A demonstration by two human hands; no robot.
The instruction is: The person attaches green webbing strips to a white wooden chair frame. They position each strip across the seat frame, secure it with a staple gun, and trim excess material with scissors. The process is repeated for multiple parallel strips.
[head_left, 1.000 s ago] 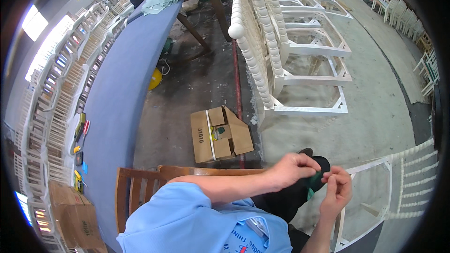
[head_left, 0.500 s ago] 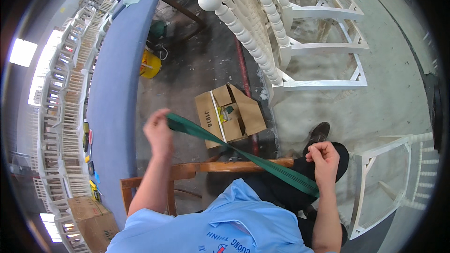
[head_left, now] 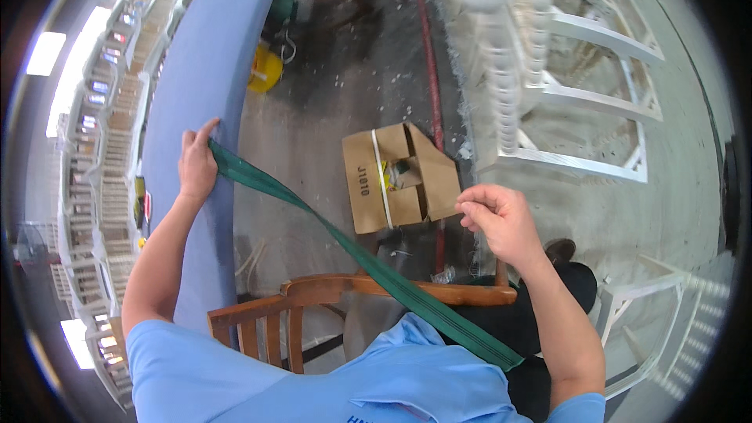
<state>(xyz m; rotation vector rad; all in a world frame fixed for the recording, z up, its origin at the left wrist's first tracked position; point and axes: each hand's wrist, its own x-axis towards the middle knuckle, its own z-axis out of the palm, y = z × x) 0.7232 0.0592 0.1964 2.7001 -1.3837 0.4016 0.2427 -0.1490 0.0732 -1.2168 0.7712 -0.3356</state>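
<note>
A long green strap (head_left: 337, 236) runs slantwise across my front, from the blue-covered table down to my lap. Its upper end is gripped in my left hand (head_left: 197, 163), which is over the table's near edge with the index finger sticking out. My right hand (head_left: 501, 223) is raised off the strap, thumb and fingertips pinched together; whatever they hold, if anything, is too small to make out. Beyond those fingertips an open cardboard box (head_left: 364, 168) with a white band around it stands on the floor, with something green and yellow inside.
A wooden chair's armrest (head_left: 399, 286) crosses in front of me. White chair frames (head_left: 587, 98) stand in a row at right, another frame (head_left: 646, 298) lower right. The blue-covered table (head_left: 184, 70) runs along the left, with small tools (head_left: 141, 200) on it and a yellow bucket (head_left: 266, 69) beside it.
My left hand has moved left over the table, drawing the strap longer. My right hand has gone up and forward, still pinched. The whole view has shifted.
</note>
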